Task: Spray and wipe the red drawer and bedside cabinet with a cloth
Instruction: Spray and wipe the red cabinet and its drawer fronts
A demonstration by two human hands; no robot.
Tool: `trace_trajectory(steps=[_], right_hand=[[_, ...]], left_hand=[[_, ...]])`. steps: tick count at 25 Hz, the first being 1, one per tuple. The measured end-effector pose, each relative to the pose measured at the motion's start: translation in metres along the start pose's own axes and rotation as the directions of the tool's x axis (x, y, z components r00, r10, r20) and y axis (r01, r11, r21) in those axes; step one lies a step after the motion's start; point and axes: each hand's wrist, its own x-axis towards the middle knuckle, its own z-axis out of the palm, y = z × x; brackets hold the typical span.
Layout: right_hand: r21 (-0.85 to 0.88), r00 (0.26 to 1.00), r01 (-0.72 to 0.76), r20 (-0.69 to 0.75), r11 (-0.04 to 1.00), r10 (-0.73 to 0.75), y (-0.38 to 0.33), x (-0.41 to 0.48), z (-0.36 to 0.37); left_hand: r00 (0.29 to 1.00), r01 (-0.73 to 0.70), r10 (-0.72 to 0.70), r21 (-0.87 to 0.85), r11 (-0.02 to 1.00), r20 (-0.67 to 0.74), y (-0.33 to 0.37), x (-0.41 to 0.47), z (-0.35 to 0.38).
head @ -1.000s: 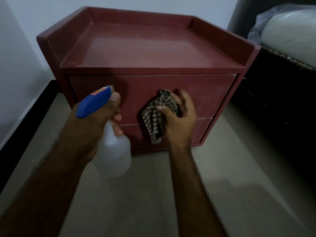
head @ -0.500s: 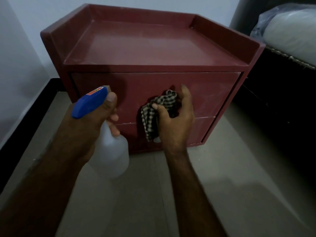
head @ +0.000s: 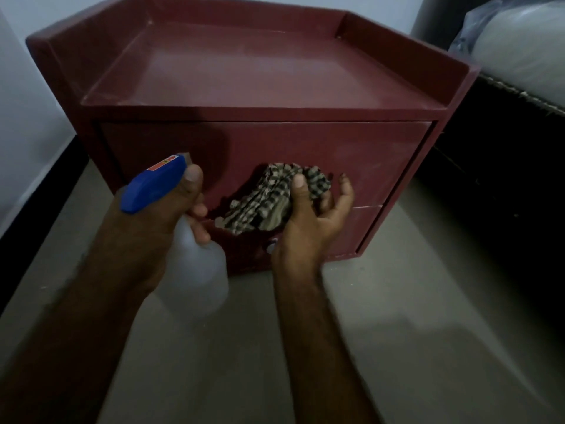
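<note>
Your left hand (head: pixel 159 218) is wrapped round the neck of the spray bottle (head: pixel 195 276), thumb lying along the side of its blue spray head (head: pixel 153 185), fingers curled under by the trigger. The bottle's pale body hangs below your fist, above the floor (head: pixel 397 332), and the nozzle points toward the left part of the upper drawer (head: pixel 367 154).

Your right hand (head: pixel 312 221) has the checked cloth (head: pixel 269 197) bunched in it, thumb pressed on top of the folds and fingers curled behind them. The cloth sits in front of the seam where the upper drawer meets the lower drawer (head: pixel 363 228), near the middle of the front. It seems to be against the red surface, though the dim light makes the contact hard to confirm. The two hands are close together but not touching.

A small round knob (head: pixel 271 247) shows on the lower drawer just beneath your right wrist. Both drawers look pushed in.

The red bedside cabinet (head: pixel 260 71) stands on the floor with its back to a pale wall (head: pixel 30 102). Its top is a shallow tray with raised edges on the back and both sides. To the right stands a dark bed frame (head: pixel 504 179), with a plastic-wrapped mattress (head: pixel 519 41) on top.
</note>
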Motion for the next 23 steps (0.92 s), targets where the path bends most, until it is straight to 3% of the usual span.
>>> trace_trajectory(steps=[3, 6, 8, 10, 12, 14, 17, 23], right_hand=[[-0.258, 0.960, 0.268, 0.148, 0.928, -0.236, 0.006, 0.002, -0.014], [-0.473, 0.920, 0.386, 0.266, 0.792, -0.290, 0.014, 0.011, -0.032], [-0.536, 0.961, 0.276, 0.164, 0.798, -0.222, 0.020, 0.015, -0.053], [-0.436, 0.989, 0.108, -0.047, 0.893, -0.142, 0.023, 0.026, -0.082], [-0.285, 0.986, -0.020, -0.163, 0.958, -0.027, 0.025, 0.037, -0.112], [-0.182, 0.984, -0.126, -0.147, 0.975, 0.099, 0.029, 0.042, -0.133], [-0.198, 0.960, -0.264, -0.143, 0.944, 0.239, 0.047, 0.035, -0.152], [-0.226, 0.944, -0.319, -0.157, 0.920, 0.289, 0.074, 0.024, -0.152]], left_hand=[[1.000, 0.009, -0.010, 0.016, 1.000, 0.020, -0.002, 0.002, 0.001], [0.998, 0.040, -0.038, -0.034, 0.999, 0.051, -0.001, 0.000, 0.007], [0.997, 0.042, -0.039, -0.045, 0.998, 0.064, 0.003, -0.005, 0.013], [0.994, 0.039, -0.035, -0.037, 0.999, 0.099, 0.003, -0.007, 0.017], [0.990, 0.042, -0.039, -0.019, 0.999, 0.135, 0.001, -0.013, 0.016], [0.987, 0.063, -0.065, 0.016, 0.998, 0.149, -0.003, -0.021, 0.016], [0.982, 0.057, -0.059, 0.016, 0.998, 0.182, -0.019, -0.036, 0.028], [0.951, 0.149, -0.159, 0.059, 0.987, 0.266, -0.062, -0.055, 0.049]])
